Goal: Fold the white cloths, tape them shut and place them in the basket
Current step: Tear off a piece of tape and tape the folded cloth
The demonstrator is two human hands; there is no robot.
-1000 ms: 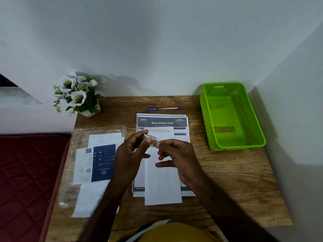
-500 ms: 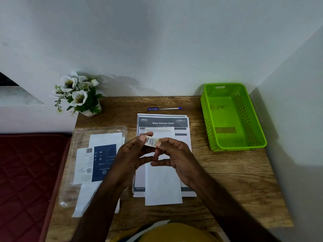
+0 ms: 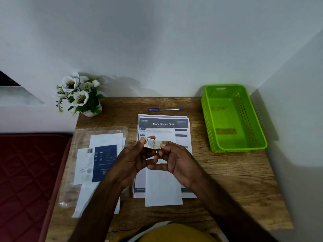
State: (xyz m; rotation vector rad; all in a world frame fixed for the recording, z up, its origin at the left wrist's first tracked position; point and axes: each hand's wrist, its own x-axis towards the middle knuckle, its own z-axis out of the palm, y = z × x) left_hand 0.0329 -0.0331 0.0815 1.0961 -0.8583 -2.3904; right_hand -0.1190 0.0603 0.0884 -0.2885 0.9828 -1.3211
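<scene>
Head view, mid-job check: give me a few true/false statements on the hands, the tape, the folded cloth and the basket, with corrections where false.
1. Both hands pinch the piece of tape, the left hand at one end and the right hand at the other. True.
2. The folded white cloth already lies in the green basket. False: it lies on the printed sheets on the table, and no cloth shows in the basket.
3. The pen lies between the printed sheets and the wall. True.
4. The flower pot stands beside the basket. False: it stands at the table's far left corner, the basket at the far right.
5. The tape is stuck down on the cloth. False: it is held above it.
</scene>
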